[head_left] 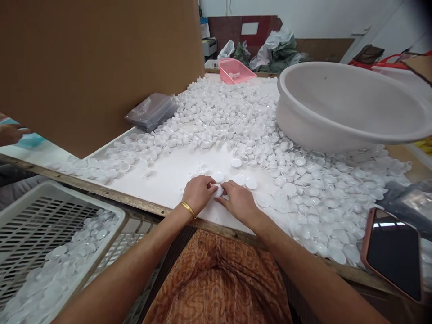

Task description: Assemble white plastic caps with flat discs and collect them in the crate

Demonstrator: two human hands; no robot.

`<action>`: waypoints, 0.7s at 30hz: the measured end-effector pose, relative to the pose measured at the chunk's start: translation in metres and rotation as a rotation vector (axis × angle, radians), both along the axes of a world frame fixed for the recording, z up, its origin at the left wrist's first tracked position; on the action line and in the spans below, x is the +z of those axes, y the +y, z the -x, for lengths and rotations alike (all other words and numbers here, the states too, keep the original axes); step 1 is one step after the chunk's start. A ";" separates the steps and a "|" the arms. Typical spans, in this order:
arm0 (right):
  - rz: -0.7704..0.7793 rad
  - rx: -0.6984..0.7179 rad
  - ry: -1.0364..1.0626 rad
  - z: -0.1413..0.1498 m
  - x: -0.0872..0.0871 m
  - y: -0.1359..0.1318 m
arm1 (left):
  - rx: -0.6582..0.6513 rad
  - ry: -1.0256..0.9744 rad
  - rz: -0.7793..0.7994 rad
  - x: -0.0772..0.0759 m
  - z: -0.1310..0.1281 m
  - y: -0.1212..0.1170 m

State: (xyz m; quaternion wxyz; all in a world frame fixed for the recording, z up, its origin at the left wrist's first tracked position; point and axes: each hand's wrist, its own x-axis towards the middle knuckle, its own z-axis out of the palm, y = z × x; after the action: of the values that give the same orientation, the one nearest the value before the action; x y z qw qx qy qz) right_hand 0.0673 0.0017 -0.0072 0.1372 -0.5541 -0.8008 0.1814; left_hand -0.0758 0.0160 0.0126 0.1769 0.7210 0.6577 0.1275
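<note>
Between my two hands is a small round white plastic piece [218,191], like a shallow cap or disc. My left hand [198,191] pinches its left edge, a gold bracelet on that wrist. From the other side my right hand [238,198] grips it with thumb and fingers. Just beyond my fingers lie a few flat white discs [236,163] on the white tabletop [162,180]. A broad heap of small white plastic pieces [229,108] spreads across the back and right of the table.
A large white basin [310,121] stands on the right, a phone [393,252] near the front edge. A tall cardboard sheet [101,67] rises at left beside a clear plastic packet [151,110]. A pink scoop [232,72] lies behind. A white crate [114,211] holds pieces. Another person's hand [11,134] shows far left.
</note>
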 end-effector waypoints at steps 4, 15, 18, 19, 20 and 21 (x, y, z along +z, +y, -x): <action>0.018 -0.002 0.026 -0.004 -0.002 -0.003 | -0.079 -0.016 -0.084 -0.003 0.000 -0.008; -0.415 0.267 -0.150 -0.007 -0.001 -0.013 | -0.138 -0.124 -0.226 -0.005 0.002 -0.019; -0.488 0.347 -0.230 -0.004 -0.002 -0.014 | -0.300 -0.005 -0.270 -0.001 0.005 -0.024; -0.510 0.366 -0.252 -0.004 -0.002 -0.015 | -0.360 0.049 -0.292 -0.002 0.007 -0.026; -0.528 0.379 -0.273 -0.004 -0.002 -0.016 | -0.410 0.103 -0.323 -0.005 0.009 -0.027; -0.541 0.387 -0.294 -0.003 -0.002 -0.017 | -0.446 0.158 -0.358 -0.009 0.011 -0.027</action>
State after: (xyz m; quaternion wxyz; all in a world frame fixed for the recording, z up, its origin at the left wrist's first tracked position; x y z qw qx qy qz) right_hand 0.0704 -0.0154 -0.0089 0.1251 -0.3561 -0.9210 -0.0961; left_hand -0.0865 -0.0112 0.0037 0.0187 0.8752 0.4617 0.1431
